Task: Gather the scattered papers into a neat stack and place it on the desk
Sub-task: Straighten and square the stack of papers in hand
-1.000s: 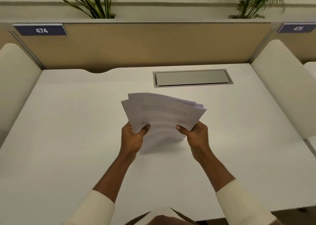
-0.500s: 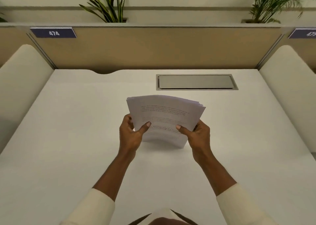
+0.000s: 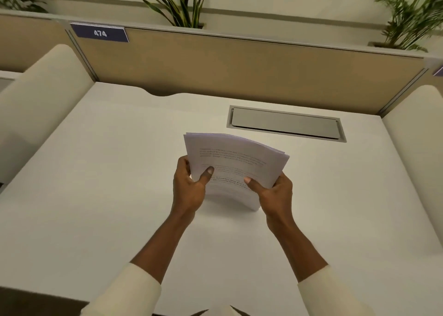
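Observation:
A stack of white printed papers (image 3: 236, 158) stands upright on its lower edge on the white desk (image 3: 107, 183), near the middle. My left hand (image 3: 188, 187) grips the stack's left side, thumb on the front sheet. My right hand (image 3: 273, 194) grips the right side the same way. The sheets bow slightly and their top edges are nearly aligned, with a small fan at the upper right corner. No loose sheets lie on the desk.
A grey cable hatch (image 3: 285, 123) is set into the desk behind the papers. A tan divider panel (image 3: 239, 68) with a "474" label (image 3: 99, 33) closes the back. Cream padded side screens (image 3: 36, 104) flank the desk, and potted plants (image 3: 182, 4) stand behind.
The fanned sheets have been squared up into a tighter stack, standing on the desk. Both hands kept their grip; the camera view swung to the right and tilted.

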A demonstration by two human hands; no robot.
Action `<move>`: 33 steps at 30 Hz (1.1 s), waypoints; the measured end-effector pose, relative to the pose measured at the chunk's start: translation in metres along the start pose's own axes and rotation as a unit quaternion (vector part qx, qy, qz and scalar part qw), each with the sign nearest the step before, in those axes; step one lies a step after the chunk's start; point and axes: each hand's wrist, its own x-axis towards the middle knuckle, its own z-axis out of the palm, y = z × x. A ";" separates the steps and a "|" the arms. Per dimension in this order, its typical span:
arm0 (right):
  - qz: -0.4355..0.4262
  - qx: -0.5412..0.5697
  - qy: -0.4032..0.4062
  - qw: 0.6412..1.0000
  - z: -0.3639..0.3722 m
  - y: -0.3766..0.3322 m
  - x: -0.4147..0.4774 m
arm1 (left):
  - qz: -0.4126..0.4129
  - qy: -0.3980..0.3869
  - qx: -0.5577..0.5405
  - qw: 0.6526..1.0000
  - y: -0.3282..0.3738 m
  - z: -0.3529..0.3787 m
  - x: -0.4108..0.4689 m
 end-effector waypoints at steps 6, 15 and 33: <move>0.031 0.048 0.022 0.998 0.000 0.007 -0.004 | -0.020 -0.039 0.020 0.999 -0.007 0.002 0.007; 0.003 0.048 0.040 0.998 0.008 0.002 -0.002 | -0.002 -0.061 0.004 0.998 -0.005 -0.005 0.021; 0.063 0.002 0.077 0.995 0.005 0.019 -0.006 | -0.034 -0.111 -0.013 0.993 -0.022 -0.003 0.023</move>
